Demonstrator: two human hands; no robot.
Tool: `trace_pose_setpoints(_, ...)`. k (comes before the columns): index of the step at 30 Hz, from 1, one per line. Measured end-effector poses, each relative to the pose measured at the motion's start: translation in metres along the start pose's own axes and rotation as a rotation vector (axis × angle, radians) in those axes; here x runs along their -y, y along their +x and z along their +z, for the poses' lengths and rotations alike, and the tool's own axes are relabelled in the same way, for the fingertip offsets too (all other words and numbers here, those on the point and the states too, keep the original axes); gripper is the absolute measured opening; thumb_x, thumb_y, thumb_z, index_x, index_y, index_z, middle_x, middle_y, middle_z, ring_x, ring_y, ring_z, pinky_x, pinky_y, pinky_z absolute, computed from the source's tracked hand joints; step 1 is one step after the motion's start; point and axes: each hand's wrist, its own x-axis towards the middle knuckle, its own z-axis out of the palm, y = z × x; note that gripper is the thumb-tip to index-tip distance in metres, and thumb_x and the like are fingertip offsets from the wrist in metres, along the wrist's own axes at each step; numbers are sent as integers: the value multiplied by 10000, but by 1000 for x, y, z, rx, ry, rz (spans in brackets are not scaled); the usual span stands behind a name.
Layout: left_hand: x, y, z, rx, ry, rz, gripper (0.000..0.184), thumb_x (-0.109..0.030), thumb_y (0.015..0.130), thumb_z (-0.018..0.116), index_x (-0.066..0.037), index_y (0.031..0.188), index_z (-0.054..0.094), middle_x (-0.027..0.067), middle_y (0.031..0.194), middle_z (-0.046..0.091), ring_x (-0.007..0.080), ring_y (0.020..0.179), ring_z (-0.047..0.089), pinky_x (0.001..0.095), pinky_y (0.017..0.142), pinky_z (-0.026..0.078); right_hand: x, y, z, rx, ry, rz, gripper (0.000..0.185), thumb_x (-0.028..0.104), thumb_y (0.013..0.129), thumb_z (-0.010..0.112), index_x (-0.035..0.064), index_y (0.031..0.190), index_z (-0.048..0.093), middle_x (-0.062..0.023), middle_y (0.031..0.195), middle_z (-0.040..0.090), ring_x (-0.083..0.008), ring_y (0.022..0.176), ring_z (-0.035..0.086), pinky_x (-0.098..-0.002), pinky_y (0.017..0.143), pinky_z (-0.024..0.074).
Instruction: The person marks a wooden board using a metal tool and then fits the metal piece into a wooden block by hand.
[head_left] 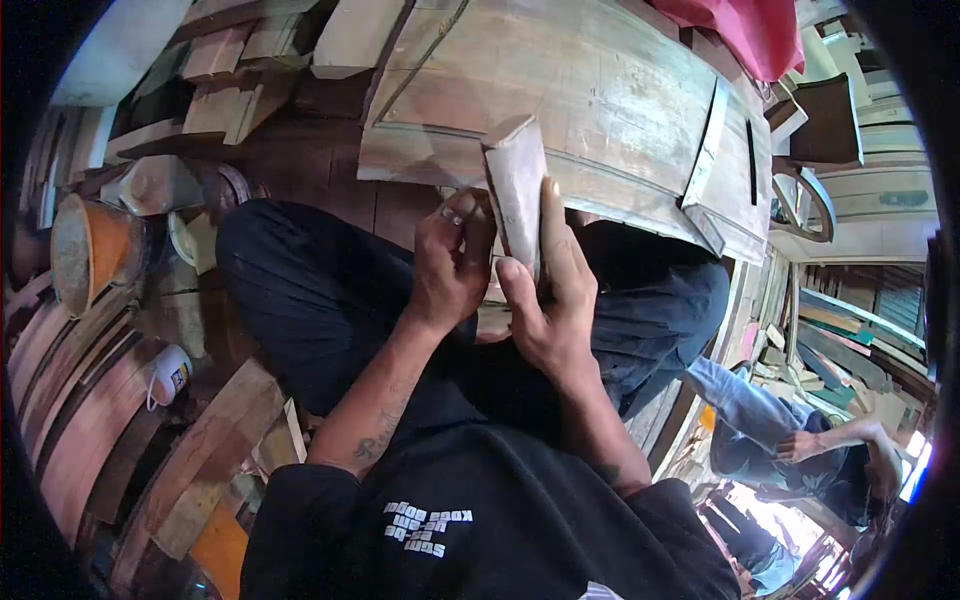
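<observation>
A pale, tapered piece of wood (516, 190) stands upright in front of me, above my lap. My right hand (555, 295) grips its lower right side, with the thumb across the near face and the fingers along the edge. Close beside its left side is my left hand (455, 255), fingers curled inward and a ring on one of them. Whatever those curled fingers hold, if anything, is hidden. Just beyond the wood lies a wide, worn wooden board (600, 100) with strips fixed across it.
An orange bucket (105, 250), a small white tub (168, 376) and curved wooden pieces (95, 420) are on my left. Planks (235, 75) are piled at the far left. At lower right sits another person (790, 440). A red cloth (745, 30) hangs at the back.
</observation>
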Motion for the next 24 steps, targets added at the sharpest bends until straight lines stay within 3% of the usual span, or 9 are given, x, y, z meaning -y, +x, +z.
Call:
trace_pose_setpoints(5, 5, -1, 6, -59, -9, 64, 207, -123, 1075, 530, 16, 1028, 676, 195, 810, 672, 322, 726, 687, 394, 634, 489, -13, -43, -6, 52, -87, -5, 776, 217, 936, 741, -53, 1581, 404, -257, 1033, 641, -390, 894, 669, -432, 810, 555)
trace_pose_setpoints(6, 17, -9, -1, -10, 210, 14, 207, -117, 1078, 525, 14, 1037, 680, 195, 817, 684, 329, 731, 694, 399, 631, 493, -10, -37, -5, 81, -56, 20, 780, 215, 935, 745, -43, 1586, 403, -256, 1041, 640, -392, 890, 666, -433, 804, 553)
trace_pose_setpoints(7, 17, -10, -6, 16, 243, -267, 223, -132, 1088, 515, 20, 1080, 678, 197, 860, 711, 325, 766, 706, 396, 668, 512, -8, -29, -4, 110, -24, 53, 783, 213, 933, 749, -33, 1590, 401, -255, 1048, 640, -395, 887, 662, -434, 799, 552)
trace_pose_setpoints(9, 13, 12, 3, -111, -34, 4, 242, -164, 1098, 522, 23, 1126, 673, 191, 898, 724, 313, 793, 705, 390, 711, 526, -6, -23, -6, 132, -60, 55, 789, 215, 935, 751, -12, 1601, 394, -250, 1053, 634, -396, 860, 647, -440, 782, 546)
trace_pose_setpoints(11, 11, 14, 0, -59, -26, 1, 248, -176, 1100, 527, 21, 1141, 671, 184, 914, 726, 299, 809, 705, 384, 730, 530, -12, -29, -6, 47, -39, 9, 798, 215, 939, 746, -25, 1604, 377, -280, 1176, 644, -424, 957, 676, -436, 829, 562)
trace_pose_setpoints(12, 10, 15, 0, 7, -27, -9, 254, -188, 1102, 533, 20, 1155, 669, 178, 930, 728, 284, 825, 705, 379, 750, 535, -12, -29, -5, -1, -69, -66, 797, 202, 947, 732, -42, 1607, 356, -317, 1332, 614, -459, 1132, 665, -445, 949, 548)
trace_pose_setpoints(15, 6, 10, 4, 13, -54, -121, 255, -194, 1105, 535, 15, 1158, 671, 159, 936, 727, 256, 838, 706, 371, 752, 536, -18, -23, -7, -95, -34, -54, 800, 186, 954, 716, -55, 1611, 329, -340, 1435, 562, -473, 1292, 601, -455, 1070, 489)
trace_pose_setpoints(20, 7, 8, 5, 66, -134, -19, 205, -119, 1041, 558, 34, 1129, 663, 176, 948, 704, 309, 861, 708, 395, 779, 545, -5, 5, 3, 4, 2, 9, 801, 205, 970, 699, -42, 1626, 312, -312, 1238, 624, -423, 1014, 633, -463, 947, 508)
trace_pose_setpoints(24, 15, 8, 7, 132, 80, 108, 196, -18, 922, 568, 38, 1086, 658, 232, 1026, 668, 433, 985, 689, 438, 821, 543, -27, -15, 14, -58, 152, 44, 771, 230, 1004, 629, -115, 1601, 285, -365, 1543, 460, -475, 1431, 492, -451, 1155, 417)
